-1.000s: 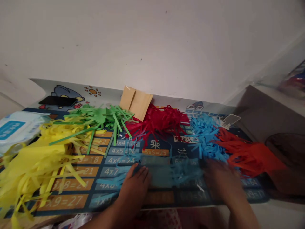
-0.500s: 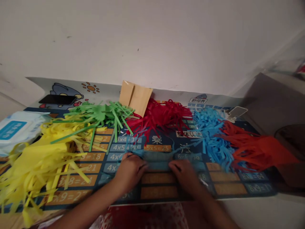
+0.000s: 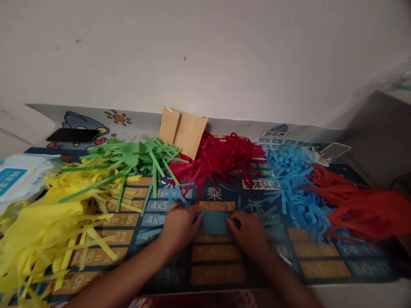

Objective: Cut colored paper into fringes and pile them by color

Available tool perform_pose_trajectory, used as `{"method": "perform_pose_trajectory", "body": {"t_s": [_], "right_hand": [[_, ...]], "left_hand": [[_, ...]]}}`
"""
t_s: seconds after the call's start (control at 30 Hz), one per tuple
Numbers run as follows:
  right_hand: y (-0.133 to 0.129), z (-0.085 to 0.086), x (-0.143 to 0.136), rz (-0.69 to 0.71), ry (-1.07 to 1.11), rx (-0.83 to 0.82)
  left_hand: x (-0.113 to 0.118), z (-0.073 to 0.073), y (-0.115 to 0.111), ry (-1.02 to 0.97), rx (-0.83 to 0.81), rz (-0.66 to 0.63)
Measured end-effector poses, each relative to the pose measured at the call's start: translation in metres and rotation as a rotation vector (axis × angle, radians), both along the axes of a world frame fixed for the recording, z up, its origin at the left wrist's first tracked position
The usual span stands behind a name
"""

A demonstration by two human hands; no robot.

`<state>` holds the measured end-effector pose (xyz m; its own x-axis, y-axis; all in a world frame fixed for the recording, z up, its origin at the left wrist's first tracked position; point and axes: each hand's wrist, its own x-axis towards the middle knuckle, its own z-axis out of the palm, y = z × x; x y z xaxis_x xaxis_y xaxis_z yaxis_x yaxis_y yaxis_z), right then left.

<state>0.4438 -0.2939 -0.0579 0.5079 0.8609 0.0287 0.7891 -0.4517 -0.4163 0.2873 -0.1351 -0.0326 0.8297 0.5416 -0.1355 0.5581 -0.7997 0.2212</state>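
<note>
The mat (image 3: 176, 267) curls up the wall (image 3: 205, 64), printed rows (image 3: 218, 273) showing toward its front edge. Mid-mat, blue paper (image 3: 214, 224) sits between left hand (image 3: 180, 226) and right hand (image 3: 249, 233) — fingers (image 3: 194, 211) pinching its ends — fringe (image 3: 61, 214) on either side.

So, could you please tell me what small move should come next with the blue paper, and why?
I'd probably fold the near edge of the blue paper over evenly, since the left grip and right grip sit at either side of its uncut middle, which looks fairly flat between them.
</note>
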Motion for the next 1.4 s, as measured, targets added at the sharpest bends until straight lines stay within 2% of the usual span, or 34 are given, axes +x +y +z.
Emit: {"method": "perform_pose_trajectory", "body": {"t_s": [0.17,0.3,0.4,0.47,0.53,0.57,0.6,0.67,0.7,0.73,0.77,0.87,1.0,1.1,1.23,1.4], "right_hand": [[0.002,0.002,-0.002,-0.003,0.015,0.01],[0.004,-0.002,-0.002,-0.022,0.014,0.01],[0.002,0.002,0.012,-0.059,0.007,-0.007],[-0.003,0.013,0.024,-0.154,-0.087,0.01],[-0.012,0.027,0.028,-0.25,-0.262,0.096],[-0.016,0.033,0.025,-0.222,-0.34,0.163],[-0.02,0.037,0.02,-0.12,-0.388,0.225],[-0.023,0.037,0.006,0.208,-0.395,0.277],[-0.022,0.033,0.0,0.366,-0.38,0.261],[-0.02,0.027,-0.004,0.477,-0.368,0.228],[-0.017,0.021,-0.006,0.528,-0.361,0.191],[-0.01,0.009,0.005,0.503,-0.288,0.175],[-0.01,0.012,0.02,0.458,-0.107,0.227],[-0.01,0.012,0.023,0.46,-0.083,0.204],[-0.008,0.004,0.032,0.36,-0.012,0.196],[0.003,0.006,0.035,0.163,0.048,0.109]], "left_hand": [[0.003,-0.005,0.001,0.006,0.029,0.001],[0.003,-0.003,-0.001,0.012,0.069,-0.013],[0.001,0.0,-0.003,-0.077,0.187,-0.019],[0.001,0.002,-0.004,-0.218,0.332,-0.114],[0.002,0.003,-0.003,-0.3,0.442,-0.315],[0.002,0.004,-0.002,-0.281,0.461,-0.435],[0.003,0.005,-0.001,-0.238,0.462,-0.542],[0.004,0.009,-0.001,-0.137,0.438,-0.689],[0.004,0.01,-0.002,-0.103,0.424,-0.715],[0.003,0.012,-0.003,-0.086,0.413,-0.708],[0.002,0.012,-0.004,-0.086,0.407,-0.679],[-0.001,0.009,-0.008,-0.14,0.393,-0.581],[-0.006,0.0,-0.004,-0.255,0.339,-0.517],[-0.011,-0.001,0.004,-0.377,0.212,-0.456],[-0.017,0.002,0.015,-0.439,0.043,-0.376],[-0.01,0.002,0.022,-0.369,-0.027,-0.307]]}}
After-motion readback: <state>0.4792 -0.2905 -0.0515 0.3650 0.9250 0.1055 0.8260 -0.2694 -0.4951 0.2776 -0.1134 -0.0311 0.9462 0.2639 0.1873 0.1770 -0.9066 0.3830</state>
